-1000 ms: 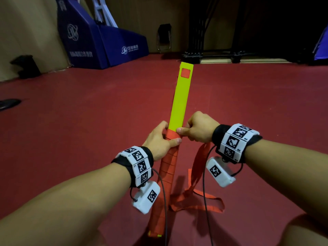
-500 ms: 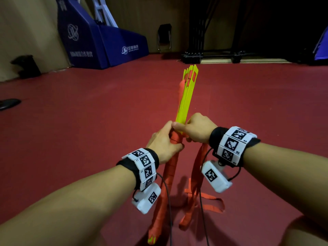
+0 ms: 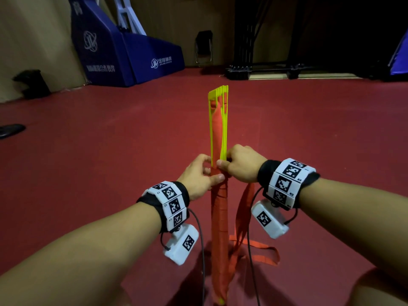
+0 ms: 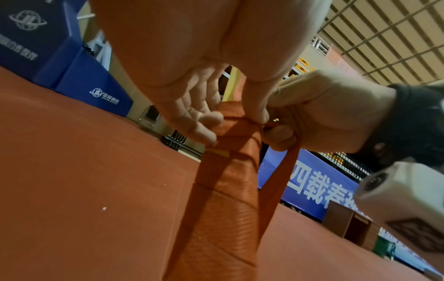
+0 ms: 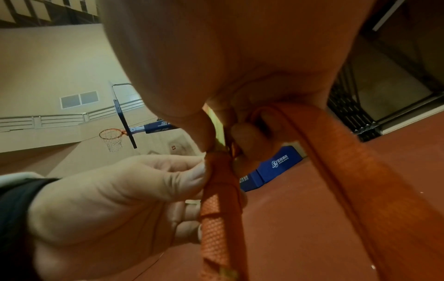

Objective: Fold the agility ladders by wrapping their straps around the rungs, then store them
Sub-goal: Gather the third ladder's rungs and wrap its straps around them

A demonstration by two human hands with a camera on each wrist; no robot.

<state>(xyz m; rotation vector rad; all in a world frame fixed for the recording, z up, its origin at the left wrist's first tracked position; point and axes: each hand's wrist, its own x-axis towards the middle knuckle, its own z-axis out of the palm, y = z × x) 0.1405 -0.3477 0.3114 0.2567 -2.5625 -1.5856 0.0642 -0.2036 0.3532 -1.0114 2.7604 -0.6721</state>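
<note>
A bundle of yellow-green rungs (image 3: 218, 120) stands on end on the red floor, seen edge-on. Orange strap (image 3: 219, 208) is wound round its lower half. My left hand (image 3: 199, 175) grips the wrapped bundle at the top of the winding, thumb across the front; in the left wrist view its fingers (image 4: 204, 121) curl on the strap (image 4: 228, 171). My right hand (image 3: 239, 165) pinches the loose strap against the rungs just above. The free strap tail (image 3: 244, 208) hangs from it to a loose heap (image 3: 262, 253) on the floor. In the right wrist view the strap (image 5: 348, 161) runs through my right palm.
A blue padded hoop base (image 3: 123, 51) stands at the back left beside a folding chair (image 3: 203, 47). A black rack (image 3: 260, 69) runs along the back wall. A dark object (image 3: 11, 130) lies on the floor (image 3: 99, 151) at the far left.
The bundle has turned about its long axis from flat face to edge-on. Both hands stayed at mid-height, and the strap tail swung round with the turn.
</note>
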